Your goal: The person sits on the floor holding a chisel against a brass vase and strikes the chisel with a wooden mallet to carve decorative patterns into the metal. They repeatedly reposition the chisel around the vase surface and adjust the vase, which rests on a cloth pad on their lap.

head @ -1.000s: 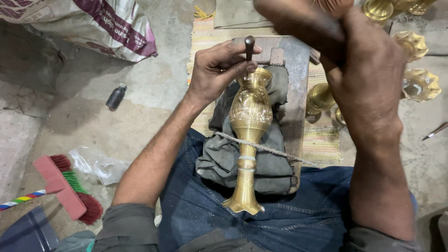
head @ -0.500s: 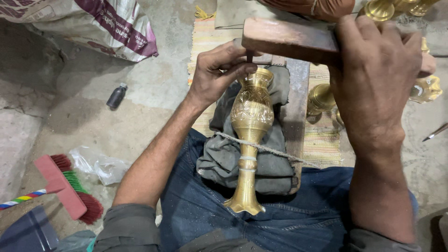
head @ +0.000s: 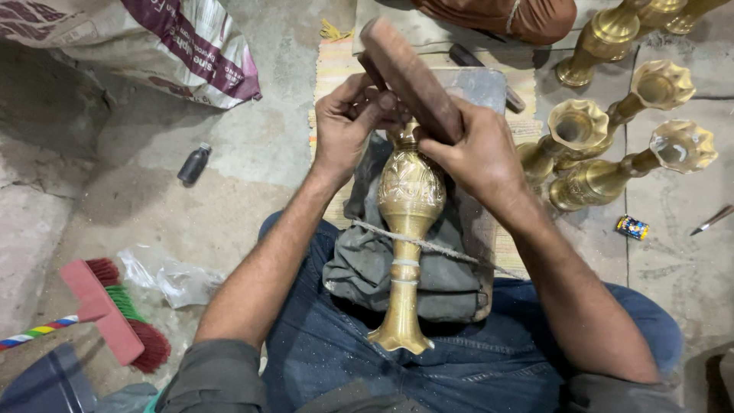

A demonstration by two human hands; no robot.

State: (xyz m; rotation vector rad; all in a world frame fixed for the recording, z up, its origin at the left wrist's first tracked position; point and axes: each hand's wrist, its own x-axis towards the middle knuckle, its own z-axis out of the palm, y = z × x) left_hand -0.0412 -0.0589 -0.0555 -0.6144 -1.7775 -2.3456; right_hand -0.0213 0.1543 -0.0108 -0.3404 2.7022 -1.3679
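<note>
A big printed sack (head: 153,46) fills the upper left of the frame, slumped on the bare concrete floor (head: 252,153). Lower down, in the middle, the person's lap in blue jeans (head: 459,367) carries a folded grey cloth (head: 367,268), and on that cloth lies a brass vase (head: 405,229), foot toward the bottom edge and mouth toward the top, with a thin cord (head: 436,246) stretched across its neck. At the upper right three more brass vases (head: 612,145) lie side by side near the edge of a woven mat (head: 336,69). The right hand (head: 474,153) is wrapped tight around a wooden block (head: 409,76) that slants over the vase's mouth. The left hand (head: 348,122) is curled at the mouth, fingertips pinching something small that I cannot make out. A red brush (head: 107,313) lies at the lower left, and a small dark bottle (head: 193,163) sits left of centre.
</note>
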